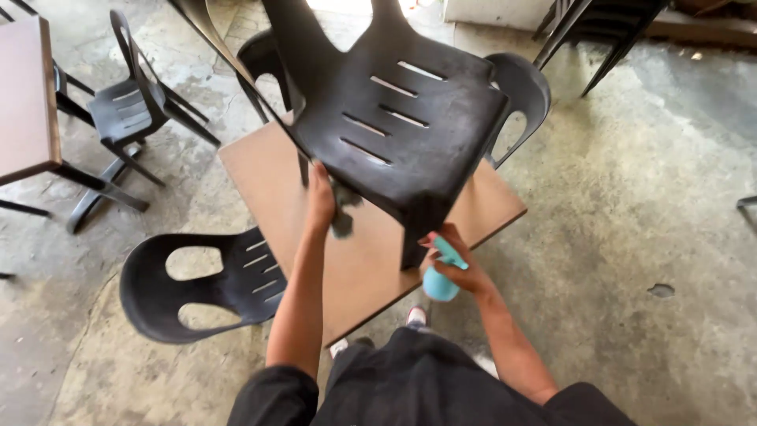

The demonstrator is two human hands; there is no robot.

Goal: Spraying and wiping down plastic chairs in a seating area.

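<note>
A black plastic chair (394, 110) stands on top of a small brown square table (272, 170), its slotted seat facing me. My left hand (319, 197) grips a dark grey cloth (343, 209) and presses it against the chair's front left edge and leg. My right hand (449, 260) holds a light blue spray bottle (439, 278) just beside the chair's front right leg, low over the table's near edge.
Another black chair (209, 284) sits against the table's left side. A third black chair (134, 102) and a brown table (27, 95) stand at the far left. Black chair legs (599, 39) show at the top right. The floor is stained grey concrete.
</note>
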